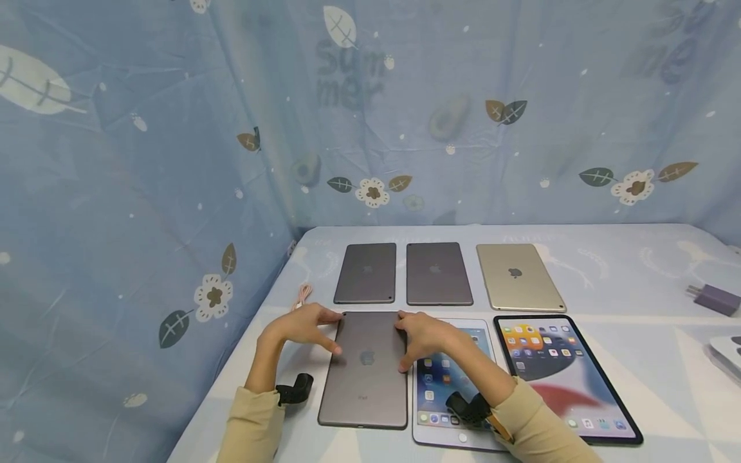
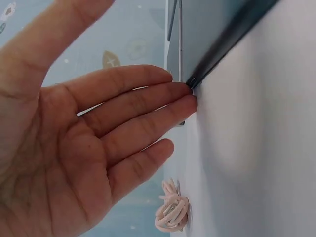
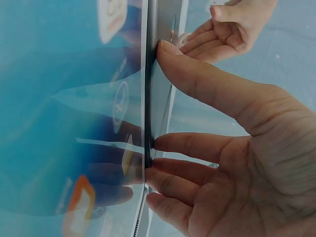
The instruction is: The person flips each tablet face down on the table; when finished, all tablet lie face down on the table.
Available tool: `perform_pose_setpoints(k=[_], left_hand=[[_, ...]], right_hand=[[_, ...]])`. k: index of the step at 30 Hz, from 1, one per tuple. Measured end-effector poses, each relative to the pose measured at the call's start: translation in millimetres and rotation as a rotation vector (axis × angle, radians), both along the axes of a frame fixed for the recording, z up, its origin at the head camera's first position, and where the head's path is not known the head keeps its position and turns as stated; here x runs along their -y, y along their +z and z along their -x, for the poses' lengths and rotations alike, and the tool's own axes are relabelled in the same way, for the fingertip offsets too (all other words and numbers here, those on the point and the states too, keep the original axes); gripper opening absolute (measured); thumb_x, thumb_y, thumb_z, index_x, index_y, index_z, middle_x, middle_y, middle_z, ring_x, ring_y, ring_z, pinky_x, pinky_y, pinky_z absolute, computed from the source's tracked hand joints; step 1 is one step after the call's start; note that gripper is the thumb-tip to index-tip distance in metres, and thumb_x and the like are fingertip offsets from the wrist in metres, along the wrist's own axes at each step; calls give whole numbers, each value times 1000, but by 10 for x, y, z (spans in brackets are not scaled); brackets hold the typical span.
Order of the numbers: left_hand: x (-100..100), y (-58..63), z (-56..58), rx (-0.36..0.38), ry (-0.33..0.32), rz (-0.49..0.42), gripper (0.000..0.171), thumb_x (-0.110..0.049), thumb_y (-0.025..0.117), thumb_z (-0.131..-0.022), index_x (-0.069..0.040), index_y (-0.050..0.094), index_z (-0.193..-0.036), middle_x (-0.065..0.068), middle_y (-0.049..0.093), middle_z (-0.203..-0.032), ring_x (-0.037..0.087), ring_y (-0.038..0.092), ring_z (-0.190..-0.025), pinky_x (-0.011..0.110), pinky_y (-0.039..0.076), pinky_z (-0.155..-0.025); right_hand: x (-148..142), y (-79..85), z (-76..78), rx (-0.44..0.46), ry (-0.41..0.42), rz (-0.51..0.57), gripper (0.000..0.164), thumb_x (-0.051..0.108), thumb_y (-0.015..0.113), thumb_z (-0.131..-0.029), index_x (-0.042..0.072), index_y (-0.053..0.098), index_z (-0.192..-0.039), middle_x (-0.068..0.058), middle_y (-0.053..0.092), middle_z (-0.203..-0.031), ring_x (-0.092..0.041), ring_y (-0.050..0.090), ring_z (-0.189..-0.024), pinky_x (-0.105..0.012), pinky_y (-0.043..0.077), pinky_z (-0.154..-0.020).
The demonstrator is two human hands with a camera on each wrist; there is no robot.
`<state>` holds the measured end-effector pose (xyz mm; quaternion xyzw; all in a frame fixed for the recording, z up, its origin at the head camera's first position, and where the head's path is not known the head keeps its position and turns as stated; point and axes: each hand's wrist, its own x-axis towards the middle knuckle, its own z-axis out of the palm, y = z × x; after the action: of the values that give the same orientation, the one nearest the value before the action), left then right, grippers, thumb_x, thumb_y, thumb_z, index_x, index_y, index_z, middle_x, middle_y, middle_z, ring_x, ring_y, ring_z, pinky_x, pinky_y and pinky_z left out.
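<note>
A grey tablet (image 1: 363, 373) lies back side up at the front left of the table, its logo showing. My left hand (image 1: 307, 325) is at its upper left corner; in the left wrist view the straight fingers (image 2: 143, 118) touch the corner and the thumb stands apart. At the right edge, my right hand (image 1: 425, 335) rests its thumb and fingertips along the side. The right wrist view shows that thumb (image 3: 197, 81) spread from the fingers. Under the right forearm lies a white-framed tablet (image 1: 428, 434) with its screen lit, right beside the grey one.
A black-framed tablet (image 1: 556, 392) with a lit screen lies to the right. Behind are two dark grey tablets (image 1: 366, 273), (image 1: 438, 273) and a gold tablet (image 1: 518, 278), backs up. A pink cable (image 1: 303, 294) lies at left, a purple charger plug (image 1: 716, 299) at far right.
</note>
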<state>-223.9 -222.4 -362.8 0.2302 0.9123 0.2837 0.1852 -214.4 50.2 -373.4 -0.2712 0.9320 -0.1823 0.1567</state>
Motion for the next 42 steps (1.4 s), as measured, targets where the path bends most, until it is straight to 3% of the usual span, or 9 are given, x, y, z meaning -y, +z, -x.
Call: perform_pose_setpoints(k=[8,14,19,26,29,33,37,39,42], left_hand=[[-123,14,-19,-65,75,93,75,-29,86,-70,7,56,-129,21,59,-131,35,53,-126,48,45,-101],[-286,3,-61,-146,107,147,69,-28,84,-73,6,59,-126,21,61,-128,35,55,-122,47,48,-97],[-604,4,-101,-183,74,187,65,-29,81,-77,5,58,-129,20,60,-131,37,51,-126,49,42,-103],[-1182,68,-90,-228,-62,316,64,-37,76,-82,-2,57,-132,11,61,-131,29,53,-125,43,44,-103],[-1438,93,-72,-244,-100,370,51,-38,77,-81,-3,66,-115,7,69,-105,19,62,-96,32,52,-82],[-1687,72,-74,-246,-86,448,35,-37,83,-74,-9,64,-82,-3,54,-70,9,44,-61,24,38,-56],[-1806,31,-111,-232,-37,511,39,-37,87,-68,-12,60,-82,-5,50,-74,9,43,-65,24,39,-57],[-1831,25,-124,-231,-19,513,41,-38,87,-67,-12,60,-85,-4,50,-78,10,45,-68,25,40,-59],[-1843,29,-140,-241,-5,491,42,-38,87,-67,-12,60,-84,-3,49,-78,10,45,-68,26,39,-58]], right_hand=[[-12,7,3,15,-14,16,82,26,88,-65,-2,53,-134,-20,35,-152,-39,40,-136,-46,39,-108],[-98,13,0,21,-26,77,82,27,87,-67,-1,52,-136,-18,45,-146,-38,43,-134,-48,39,-107],[-309,1,-14,29,-103,92,83,28,86,-69,0,50,-138,-17,51,-141,-38,45,-132,-52,39,-106],[-669,51,-40,-7,-147,55,80,28,87,-67,-4,53,-131,-20,59,-129,-36,55,-117,-50,46,-98],[-808,50,-33,-36,-137,49,67,28,88,-66,-4,60,-117,-15,65,-110,-28,61,-98,-44,50,-87],[-945,-1,-28,-47,-128,67,50,27,87,-65,0,63,-99,-4,62,-85,-15,54,-74,-34,49,-70],[-1035,-48,-38,-43,-176,67,52,24,88,-63,-3,64,-100,-5,63,-84,-16,56,-74,-34,52,-69],[-1072,-44,-47,-47,-238,65,57,22,89,-61,-5,64,-105,-8,65,-90,-18,58,-78,-38,54,-73],[-1122,-35,-52,-64,-309,71,54,18,91,-58,-3,65,-100,-10,64,-87,-20,59,-75,-37,55,-69]])
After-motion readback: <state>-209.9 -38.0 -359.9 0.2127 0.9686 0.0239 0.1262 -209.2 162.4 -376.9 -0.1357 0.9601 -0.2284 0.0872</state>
